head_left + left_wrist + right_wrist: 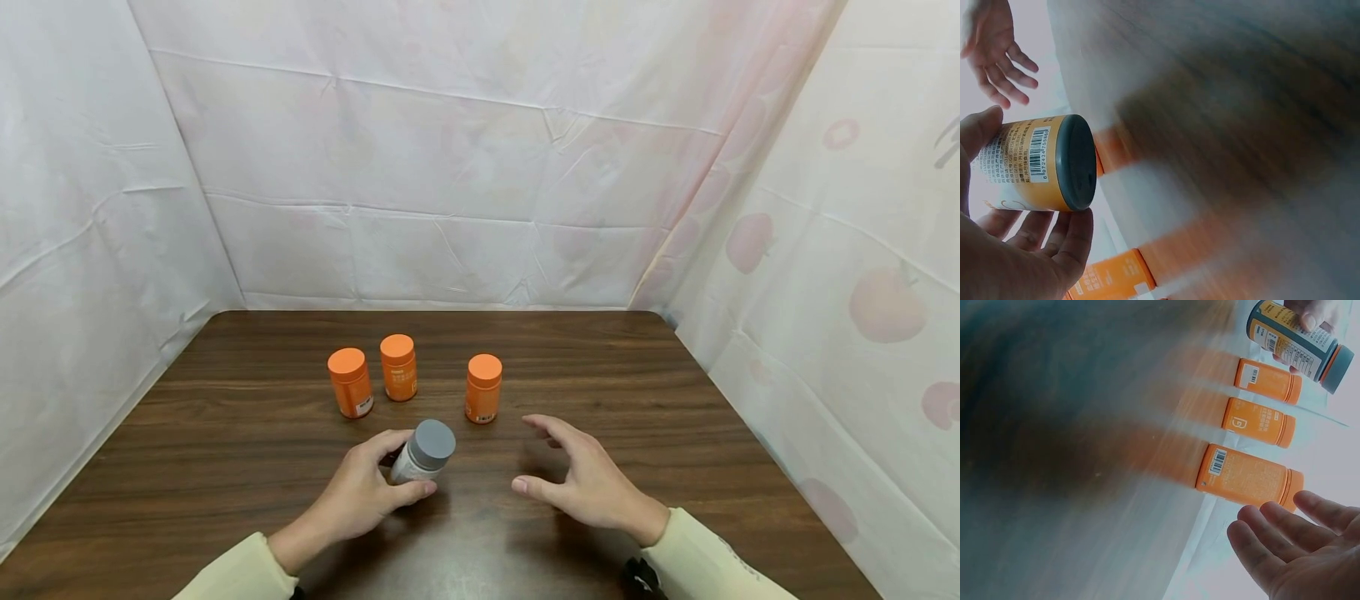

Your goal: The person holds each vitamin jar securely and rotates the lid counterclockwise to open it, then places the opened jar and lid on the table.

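Looks to me like a small curtained-off work spot; whether in a home or an office, I can't tell. Beneath the fingers (553, 427) is a dark wood-grain desk (600, 358); beyond them hangs a pale creased sheet (450, 150), with a second sheet (90, 208) to their left and a third sheet (810, 158), printed with faded fruit (888, 304), to their right.

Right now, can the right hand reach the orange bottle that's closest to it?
Probably yes: the right hand is empty and near that orange bottle, and nothing seems to stand between them. The gray-capped bottle is off to the side, in the left hand.
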A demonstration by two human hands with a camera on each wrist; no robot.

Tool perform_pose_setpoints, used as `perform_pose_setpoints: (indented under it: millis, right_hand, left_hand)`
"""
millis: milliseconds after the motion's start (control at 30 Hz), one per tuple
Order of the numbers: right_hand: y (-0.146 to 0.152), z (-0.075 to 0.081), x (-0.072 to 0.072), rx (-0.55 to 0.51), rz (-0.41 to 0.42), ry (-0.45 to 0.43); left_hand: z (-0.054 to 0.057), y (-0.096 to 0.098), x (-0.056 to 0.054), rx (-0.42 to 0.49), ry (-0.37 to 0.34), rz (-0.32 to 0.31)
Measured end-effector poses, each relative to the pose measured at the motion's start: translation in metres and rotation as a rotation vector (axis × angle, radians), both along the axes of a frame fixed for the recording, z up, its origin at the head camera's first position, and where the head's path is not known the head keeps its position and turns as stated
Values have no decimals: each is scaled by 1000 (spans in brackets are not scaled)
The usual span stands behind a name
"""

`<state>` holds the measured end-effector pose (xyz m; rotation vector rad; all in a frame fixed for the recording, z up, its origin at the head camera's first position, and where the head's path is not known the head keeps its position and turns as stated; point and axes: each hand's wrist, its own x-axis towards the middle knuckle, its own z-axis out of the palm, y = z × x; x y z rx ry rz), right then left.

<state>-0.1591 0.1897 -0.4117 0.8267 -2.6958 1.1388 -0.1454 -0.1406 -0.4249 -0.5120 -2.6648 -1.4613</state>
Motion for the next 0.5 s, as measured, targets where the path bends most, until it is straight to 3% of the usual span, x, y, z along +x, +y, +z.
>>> perform_pose_setpoints:
  millis: [500]
  right_hand:
    - [-9, 1, 1, -27, 5, 7]
  left_hand:
    - [4, 12, -1, -51, 28, -18]
